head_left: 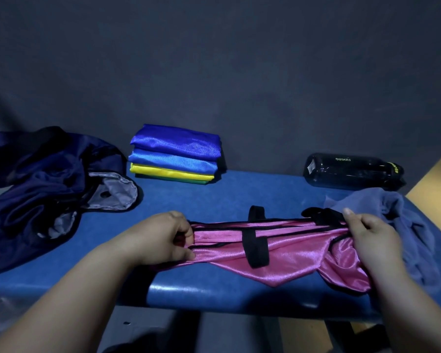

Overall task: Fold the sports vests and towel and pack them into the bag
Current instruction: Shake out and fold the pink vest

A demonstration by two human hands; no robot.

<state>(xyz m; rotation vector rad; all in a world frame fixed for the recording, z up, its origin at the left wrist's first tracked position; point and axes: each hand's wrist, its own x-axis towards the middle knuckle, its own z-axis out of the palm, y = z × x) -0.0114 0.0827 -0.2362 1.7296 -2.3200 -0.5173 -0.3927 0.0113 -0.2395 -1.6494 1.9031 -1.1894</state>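
A pink sports vest (285, 253) with black trim and black straps lies bunched across the front of the blue bench (214, 200). My left hand (163, 238) pinches its left end. My right hand (369, 238) pinches its right end. A stack of folded vests (176, 154), blue on top, then yellow and green, sits at the back against the wall. A greyish-blue towel (397, 225) lies crumpled at the right, partly under the pink vest. The dark navy bag (43, 189) lies open at the left, its grey lining showing.
A dark water bottle (351, 171) lies on its side at the back right. The bench's front edge runs just below the vest. A dark wall stands close behind, and tan floor shows at the far right.
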